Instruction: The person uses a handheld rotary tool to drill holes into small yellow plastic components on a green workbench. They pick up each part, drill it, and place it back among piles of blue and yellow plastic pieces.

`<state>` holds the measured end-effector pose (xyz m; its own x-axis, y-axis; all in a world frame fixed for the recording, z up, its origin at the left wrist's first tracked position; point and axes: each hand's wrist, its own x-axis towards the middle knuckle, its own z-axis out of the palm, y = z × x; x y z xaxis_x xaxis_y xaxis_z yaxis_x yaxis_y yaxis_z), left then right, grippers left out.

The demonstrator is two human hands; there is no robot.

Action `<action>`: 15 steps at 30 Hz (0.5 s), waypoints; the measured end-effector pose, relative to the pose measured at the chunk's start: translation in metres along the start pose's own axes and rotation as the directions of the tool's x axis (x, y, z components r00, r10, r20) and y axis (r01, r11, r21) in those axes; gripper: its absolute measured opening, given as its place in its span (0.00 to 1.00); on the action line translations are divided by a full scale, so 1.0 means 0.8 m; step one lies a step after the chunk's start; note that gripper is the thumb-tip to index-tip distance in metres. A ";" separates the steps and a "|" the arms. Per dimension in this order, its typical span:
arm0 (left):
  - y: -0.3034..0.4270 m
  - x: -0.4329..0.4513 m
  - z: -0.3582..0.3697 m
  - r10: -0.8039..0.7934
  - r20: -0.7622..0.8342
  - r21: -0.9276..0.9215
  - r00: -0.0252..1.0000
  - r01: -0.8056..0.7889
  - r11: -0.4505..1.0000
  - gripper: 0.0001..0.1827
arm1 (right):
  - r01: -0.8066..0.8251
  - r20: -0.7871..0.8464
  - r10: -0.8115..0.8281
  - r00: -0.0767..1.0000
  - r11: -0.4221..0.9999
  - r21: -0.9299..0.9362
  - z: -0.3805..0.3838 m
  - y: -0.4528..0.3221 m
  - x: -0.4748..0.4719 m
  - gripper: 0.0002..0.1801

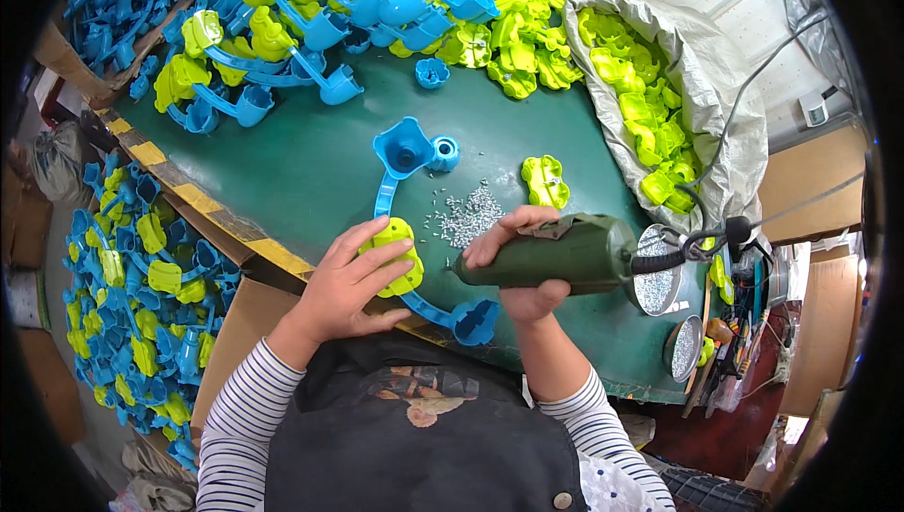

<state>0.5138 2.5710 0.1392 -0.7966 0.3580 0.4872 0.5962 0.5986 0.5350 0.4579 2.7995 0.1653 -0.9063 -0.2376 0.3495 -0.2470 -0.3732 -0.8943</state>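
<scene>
My left hand [353, 286] lies over a yellow-green car-shaped plastic part [400, 258], fingers curled across it and thumb apart. This part is joined to a curved blue plastic arm [385, 198] with a cup [404, 148] at the far end and another cup [474, 321] at the near end. My right hand [526, 300] grips a dark green corded electric screwdriver [572, 258]. The tool lies nearly level, tip pointing left, a little right of the yellow-green part and apart from it. Just beyond the tip is a pile of small screws [472, 217].
A small round blue piece [445, 153] and a loose yellow-green part [545, 182] lie on the green table [296, 152]. Heaped parts [395, 4] cover the back; a sack [727, 102] and screw bowls [657, 286] stand right. A carton of assemblies [141, 300] is left. The screwdriver's cord [734, 99] runs up right.
</scene>
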 end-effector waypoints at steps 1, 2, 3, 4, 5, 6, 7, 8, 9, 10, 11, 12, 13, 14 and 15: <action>0.000 -0.001 0.001 0.002 -0.019 0.028 1.000 -0.002 1.000 0.25 | 0.007 -0.008 -0.007 1.000 1.000 -0.004 0.001 0.001 0.003 0.51; 0.000 -0.001 0.002 0.005 -0.038 0.056 0.999 -0.003 0.998 0.23 | 0.013 -0.016 -0.014 1.000 1.000 -0.008 0.003 0.001 0.006 0.51; -0.001 -0.001 0.006 0.012 -0.069 0.090 0.998 -0.006 0.996 0.22 | 0.063 -0.035 -0.065 0.997 0.997 -0.047 0.004 -0.003 0.009 0.52; -0.003 -0.001 0.009 0.018 -0.101 0.125 0.995 -0.005 0.992 0.21 | 0.106 -0.054 -0.106 0.993 0.994 -0.003 0.008 -0.007 0.013 0.53; -0.004 0.001 0.011 0.025 -0.133 0.160 0.991 -0.004 0.987 0.20 | 0.150 -0.075 -0.146 0.986 0.988 0.041 0.011 -0.013 0.016 0.53; -0.001 0.004 0.012 0.003 -0.143 0.161 0.990 0.020 0.987 0.19 | 0.193 -0.099 -0.185 0.978 0.978 0.084 0.013 -0.018 0.019 0.53; 0.004 0.012 0.013 -0.014 -0.152 0.160 0.988 0.038 0.986 0.18 | 0.226 -0.108 -0.214 0.971 0.969 0.103 0.015 -0.024 0.022 0.54; 0.008 0.020 0.013 -0.031 -0.162 0.160 0.986 0.057 0.986 0.18 | 0.230 -0.089 -0.218 0.972 0.960 0.157 0.017 -0.029 0.024 0.54; 0.012 0.027 0.011 -0.068 -0.150 0.110 0.986 0.085 0.990 0.18 | 0.233 -0.070 -0.223 0.972 0.949 0.210 0.018 -0.033 0.026 0.54; 0.013 0.031 0.013 -0.096 -0.154 0.072 0.983 0.108 0.992 0.17 | 0.234 -0.049 -0.229 0.972 0.937 0.261 0.019 -0.036 0.027 0.55; 0.014 0.033 0.013 -0.124 -0.158 0.033 0.980 0.131 0.991 0.16 | 0.226 -0.055 -0.220 0.974 0.939 0.260 0.022 -0.038 0.027 0.55; 0.014 0.034 0.013 -0.153 -0.161 -0.005 0.975 0.154 0.988 0.15 | 0.223 -0.045 -0.219 0.975 0.937 0.270 0.024 -0.039 0.028 0.55; 0.011 0.032 0.013 -0.150 -0.152 -0.020 0.977 0.149 0.989 0.14 | 0.218 -0.038 -0.217 0.976 0.935 0.280 0.025 -0.039 0.027 0.55; 0.007 0.029 0.013 -0.147 -0.142 -0.035 0.979 0.143 0.989 0.13 | 0.213 -0.030 -0.214 0.976 0.933 0.289 0.027 -0.039 0.028 0.56; 0.004 0.027 0.012 -0.144 -0.133 -0.050 0.981 0.139 0.989 0.12 | 0.223 -0.032 -0.223 0.974 0.932 0.285 0.029 -0.039 0.028 0.56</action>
<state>0.4975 2.5879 0.1450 -0.8537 0.1694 0.4925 0.4844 0.6057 0.6313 0.4532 2.7852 0.2076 -0.8390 -0.1192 0.5309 -0.3344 -0.6567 -0.6759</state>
